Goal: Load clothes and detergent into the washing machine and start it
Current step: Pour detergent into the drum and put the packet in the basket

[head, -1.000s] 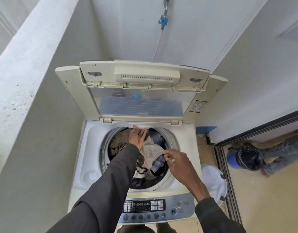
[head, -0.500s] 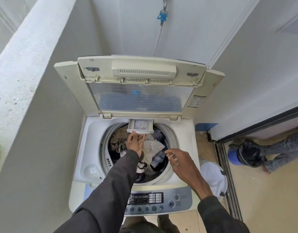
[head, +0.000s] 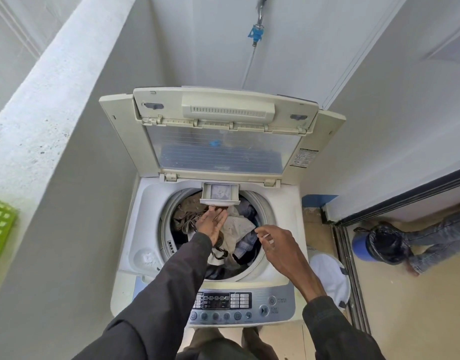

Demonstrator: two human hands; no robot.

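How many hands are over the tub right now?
2. The left hand reaches the rear of the tub, fingertips under the pulled-out detergent drawer; the right hand hovers over the clothes at its right.

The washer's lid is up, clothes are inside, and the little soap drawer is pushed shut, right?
Not quite: the head view shows the soap drawer pulled out above the clothes. The lid is up and clothes are inside.

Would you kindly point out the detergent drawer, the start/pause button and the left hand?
detergent drawer (head: pixel 220 194), head view, inside of tray.
start/pause button (head: pixel 264 311), head view, button face.
left hand (head: pixel 211 224), head view, palm.
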